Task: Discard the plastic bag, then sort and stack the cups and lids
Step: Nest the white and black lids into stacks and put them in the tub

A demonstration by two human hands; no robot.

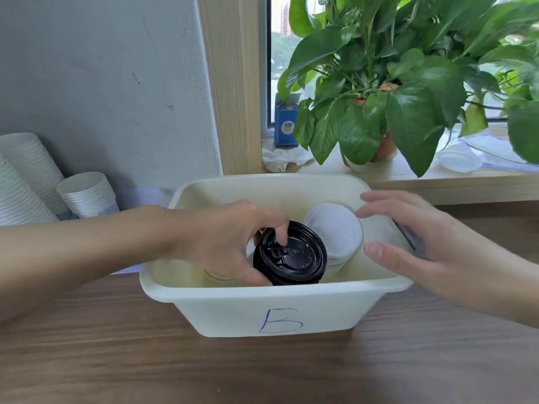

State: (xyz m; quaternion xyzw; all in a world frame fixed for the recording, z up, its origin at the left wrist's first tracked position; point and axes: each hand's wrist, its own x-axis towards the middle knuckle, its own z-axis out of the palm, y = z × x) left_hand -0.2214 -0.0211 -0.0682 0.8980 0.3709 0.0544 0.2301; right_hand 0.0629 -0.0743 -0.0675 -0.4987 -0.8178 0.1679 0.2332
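Note:
A cream tub (277,310) marked with a blue "B" stands on the wooden table. Inside it sits a stack of black lids (294,258), and my left hand (230,243) grips that stack, fingers curled over its top edge and thumb along its near side. Right of the black lids leans a stack of white lids (335,231). My right hand (408,237) hovers over the tub's right side with fingers spread, touching nothing. A clear lid or cup rim (218,277) shows under my left hand.
Stacks of white paper cups (87,196) lie against the grey wall at the left. On the window sill behind the tub stand a leafy potted plant (388,112), a blue carton (287,123), a crumpled cloth (283,160) and clear plastic items (460,160).

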